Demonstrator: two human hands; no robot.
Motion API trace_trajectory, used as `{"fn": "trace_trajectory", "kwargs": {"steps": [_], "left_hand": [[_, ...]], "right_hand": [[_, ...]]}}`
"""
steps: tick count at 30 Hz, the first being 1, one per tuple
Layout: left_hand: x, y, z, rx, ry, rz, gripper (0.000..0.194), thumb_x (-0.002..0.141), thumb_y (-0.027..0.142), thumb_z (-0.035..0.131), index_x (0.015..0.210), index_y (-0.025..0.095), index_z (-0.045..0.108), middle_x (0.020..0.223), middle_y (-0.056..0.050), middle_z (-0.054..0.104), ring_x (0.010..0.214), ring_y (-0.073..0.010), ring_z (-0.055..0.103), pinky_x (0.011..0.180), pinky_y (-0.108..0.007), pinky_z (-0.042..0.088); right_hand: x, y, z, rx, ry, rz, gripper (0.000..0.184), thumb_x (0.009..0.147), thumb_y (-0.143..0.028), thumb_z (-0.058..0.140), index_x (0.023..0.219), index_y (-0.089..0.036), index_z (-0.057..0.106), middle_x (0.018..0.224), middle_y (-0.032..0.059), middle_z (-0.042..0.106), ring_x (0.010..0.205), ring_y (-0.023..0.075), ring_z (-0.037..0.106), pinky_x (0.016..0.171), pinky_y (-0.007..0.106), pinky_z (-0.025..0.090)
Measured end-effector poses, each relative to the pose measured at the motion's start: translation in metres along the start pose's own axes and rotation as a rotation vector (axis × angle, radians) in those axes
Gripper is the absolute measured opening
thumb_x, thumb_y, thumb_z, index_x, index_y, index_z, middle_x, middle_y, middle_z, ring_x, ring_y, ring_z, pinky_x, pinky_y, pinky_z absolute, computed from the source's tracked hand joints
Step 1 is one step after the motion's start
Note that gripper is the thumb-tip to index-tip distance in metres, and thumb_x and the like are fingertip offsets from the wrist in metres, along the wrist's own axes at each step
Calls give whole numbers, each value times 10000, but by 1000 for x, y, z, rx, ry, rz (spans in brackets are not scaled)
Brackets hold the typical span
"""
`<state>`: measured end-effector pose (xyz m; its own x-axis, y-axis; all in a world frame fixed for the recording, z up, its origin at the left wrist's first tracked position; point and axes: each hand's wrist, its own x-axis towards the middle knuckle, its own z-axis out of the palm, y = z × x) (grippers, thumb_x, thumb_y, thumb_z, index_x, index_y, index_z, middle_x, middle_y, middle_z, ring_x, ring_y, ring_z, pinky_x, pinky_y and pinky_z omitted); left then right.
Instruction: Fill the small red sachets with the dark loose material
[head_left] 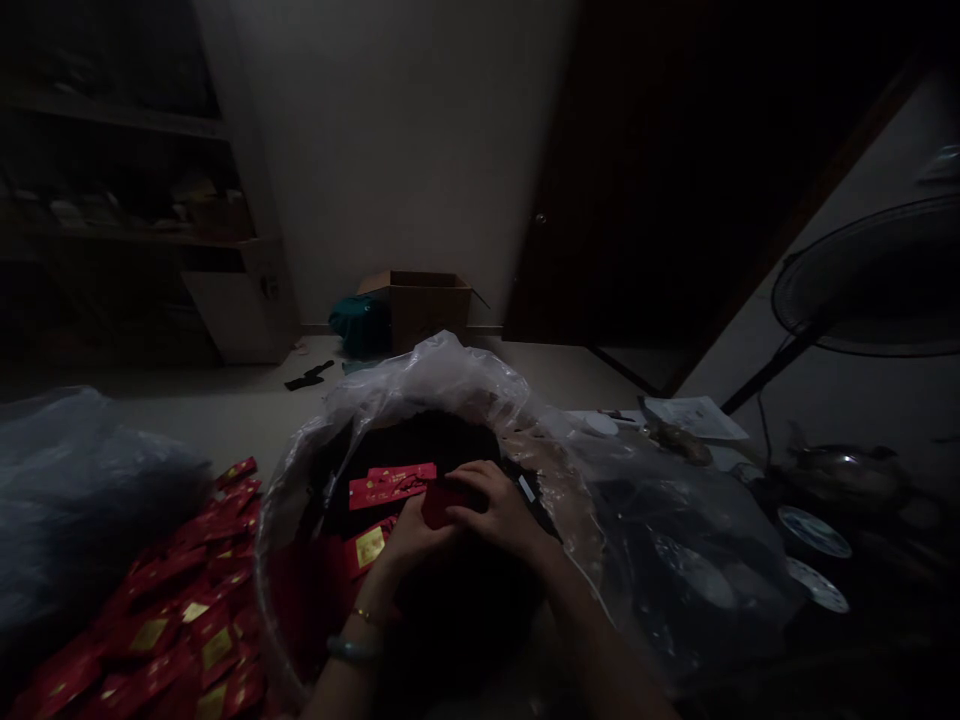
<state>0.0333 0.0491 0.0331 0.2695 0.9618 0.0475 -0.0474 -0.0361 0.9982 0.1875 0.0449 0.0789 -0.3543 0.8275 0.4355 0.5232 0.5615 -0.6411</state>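
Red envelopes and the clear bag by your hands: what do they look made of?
The red envelopes look like paper or thin card: flat, thin and matte, lying in overlapping layers. Their gold patches may be foil, but the dim light leaves that open. The clear bag looks like thin plastic film, probably polyethylene: see-through, creased, with glossy highlights.

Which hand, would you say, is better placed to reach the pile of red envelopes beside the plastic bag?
The left hand, probably: it is nearer the pile of red envelopes, while the right hand lies farther off, on the held red envelope.
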Motion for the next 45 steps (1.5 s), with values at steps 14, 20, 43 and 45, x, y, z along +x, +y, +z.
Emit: {"fn": "trace_trajectory", "kwargs": {"steps": [14,20,43,45], "left_hand": [[-3,-1,2,94,-60,-72,235,535,179,638,759,118,608,628,21,588,553,-92,481,514,-192,387],[-3,-1,3,180,-57,-44,219,607,206,613,803,109,637,666,4,611,579,-108,508,516,-195,394],[-6,-1,3,72,-26,-130,273,630,313,687,808,109,652,649,-9,631,573,-117,525,514,-206,411],[-5,-2,3,69,-17,-106,284,630,341,696,798,114,666,673,-15,655,611,-132,553,559,-219,435]], "right_hand": [[-3,-1,6,-108,-247,62,229,721,-310,729,928,-213,719,1100,90,593,1216,292,388,1031,470,338],[0,-1,1,-118,-107,18,277,651,-266,786,910,-206,707,1067,85,591,1162,268,440,1018,451,354],[2,-4,-4,47,-46,141,312,642,-228,780,923,-193,650,942,32,641,879,175,595,788,299,478],[2,-1,-1,50,-25,237,197,678,-233,747,853,-187,670,856,21,657,798,162,608,731,277,476]]}}
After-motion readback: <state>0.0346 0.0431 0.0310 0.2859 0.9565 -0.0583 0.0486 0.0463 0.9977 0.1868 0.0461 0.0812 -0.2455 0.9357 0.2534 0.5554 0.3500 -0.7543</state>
